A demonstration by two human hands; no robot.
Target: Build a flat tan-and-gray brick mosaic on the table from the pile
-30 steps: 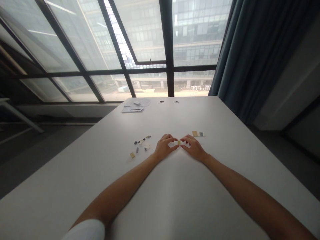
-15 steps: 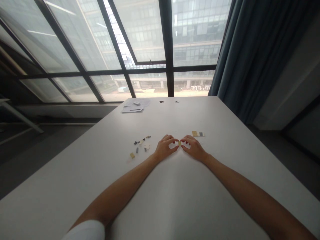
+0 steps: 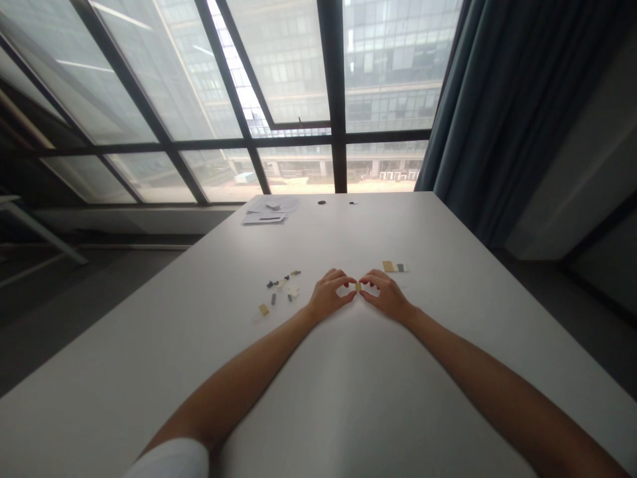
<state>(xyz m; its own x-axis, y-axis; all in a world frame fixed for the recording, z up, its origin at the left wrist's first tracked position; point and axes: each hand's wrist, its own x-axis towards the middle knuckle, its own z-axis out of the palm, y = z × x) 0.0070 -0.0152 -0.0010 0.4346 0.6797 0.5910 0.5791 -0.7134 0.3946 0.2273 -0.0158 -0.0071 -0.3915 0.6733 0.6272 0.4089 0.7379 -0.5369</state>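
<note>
Above the middle of the white table (image 3: 343, 372), between two sets of fingertips, sat a small yellowish piece (image 3: 357, 287). The left hand (image 3: 327, 294) had its thumb and forefinger closed on one side of it, and the right hand (image 3: 387, 296) pinched the other side in the same way, so that the fingertips nearly met around it; its finer shape was too small to make out. Each hand made a rounded gap between thumb and forefinger, and both forearms reached forward from the near edge of the view, a white sleeve (image 3: 172, 458) showing on the left arm. Just beyond the right hand lay a strip (image 3: 395, 266), tan at its left end, with grey and white towards its right. To the left of the left hand, loose parts were scattered: a tan block (image 3: 263, 309) nearest the person, a grey bar (image 3: 273, 299) just beside it, some pale bits (image 3: 293, 291) and several dark bits (image 3: 271, 284) farther away. Towards the far left corner rested papers (image 3: 253, 217), with a small white object (image 3: 273, 206) on top. Past the table's far edge stood a dark-framed window (image 3: 398, 66), and a blue curtain (image 3: 462, 133) hung at its right.
</note>
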